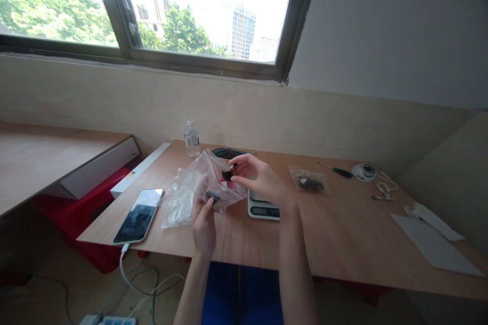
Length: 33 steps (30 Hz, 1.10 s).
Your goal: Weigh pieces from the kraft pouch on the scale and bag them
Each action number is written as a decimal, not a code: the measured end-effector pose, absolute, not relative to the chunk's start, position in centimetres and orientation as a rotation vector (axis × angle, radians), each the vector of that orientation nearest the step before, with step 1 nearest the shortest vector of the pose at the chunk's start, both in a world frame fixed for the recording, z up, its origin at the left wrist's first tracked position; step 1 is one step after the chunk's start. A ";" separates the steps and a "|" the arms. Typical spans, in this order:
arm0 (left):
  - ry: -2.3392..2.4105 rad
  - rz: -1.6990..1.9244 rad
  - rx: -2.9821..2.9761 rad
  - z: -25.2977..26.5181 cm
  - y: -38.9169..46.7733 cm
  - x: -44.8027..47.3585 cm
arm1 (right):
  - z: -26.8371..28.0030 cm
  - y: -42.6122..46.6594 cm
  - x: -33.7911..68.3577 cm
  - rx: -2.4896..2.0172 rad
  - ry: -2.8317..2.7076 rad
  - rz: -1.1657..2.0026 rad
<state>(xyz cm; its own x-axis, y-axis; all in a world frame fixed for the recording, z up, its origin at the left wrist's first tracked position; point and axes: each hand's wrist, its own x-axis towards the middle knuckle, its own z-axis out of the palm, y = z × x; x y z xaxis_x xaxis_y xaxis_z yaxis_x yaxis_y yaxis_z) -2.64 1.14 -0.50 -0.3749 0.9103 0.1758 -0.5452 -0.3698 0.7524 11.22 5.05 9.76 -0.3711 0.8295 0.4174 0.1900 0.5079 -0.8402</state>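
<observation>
My left hand (pixel 205 218) is closed on a clear zip bag (pixel 211 170) with a red seal line, held up above the table. A small dark piece shows through the plastic by my left thumb. At the bag's mouth, my right hand (pixel 253 175) pinches a small dark brown piece (pixel 227 174) between thumb and fingers; its exact kind I cannot make out. Under my right forearm sits a white digital scale (pixel 263 211), partly hidden. More crumpled clear plastic bags (pixel 177 203) lie left of my left hand.
A phone (pixel 139 216) on a charging cable lies at the left. Behind stand a water bottle (pixel 192 139) and a dark round container (pixel 229 153). To the right are a bag of dark parts (pixel 309 181), a screwdriver (pixel 341 171), a white dome camera (pixel 364 171) and a white sheet (pixel 434 244).
</observation>
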 end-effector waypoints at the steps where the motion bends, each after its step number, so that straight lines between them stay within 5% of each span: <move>1: 0.738 1.911 0.712 -0.3 1.2 -2.8 | 9.9 5.6 11.2 -0.860 -1.784 0.835; 11: 0.715 1.891 0.798 -0.3 1.0 -3.6 | 8.3 9.4 10.0 -0.862 -1.728 0.326; 22: 0.694 1.655 1.135 -0.4 0.9 -3.9 | 7.1 6.6 11.3 -0.883 -1.940 1.125; 33: 0.796 1.508 1.161 -1.6 2.0 -4.7 | 6.9 6.3 11.7 -0.990 -2.070 1.024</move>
<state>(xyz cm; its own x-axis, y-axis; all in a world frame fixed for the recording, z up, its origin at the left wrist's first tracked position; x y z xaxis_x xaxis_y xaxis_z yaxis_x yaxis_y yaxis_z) -4.69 2.01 -1.57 -0.0059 0.9641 0.2655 -0.3246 -0.2530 0.9114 11.66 6.29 6.91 -0.5280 0.8268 0.1939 0.3476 0.4188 -0.8389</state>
